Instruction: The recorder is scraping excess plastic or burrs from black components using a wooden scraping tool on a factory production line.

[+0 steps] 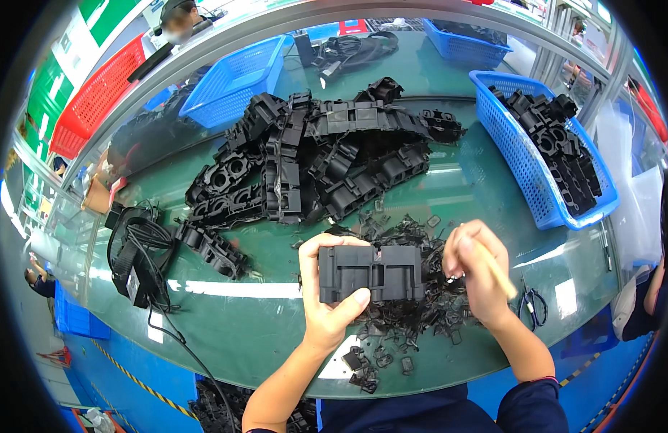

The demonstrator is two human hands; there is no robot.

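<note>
My left hand (325,315) is closed around the left end of a black moulded plastic part (399,273), thumb across its front lower edge. The part is boxy, with recessed compartments facing me. To its right, my right hand (484,281) is closed around a slim tool with a pale yellow handle (498,271). The tool's tip lies near the fingers, apart from the part, and its kind is not clear. Small black plastic scraps (438,321) are spread under and around both hands.
Beyond my hands, a pile of black moulded parts (282,162) covers the green table (276,317). A blue basket (521,162) of similar parts stands at the right. Dark-handled snips (534,307) lie near my right forearm, and a coiled black cable (146,238) at the left.
</note>
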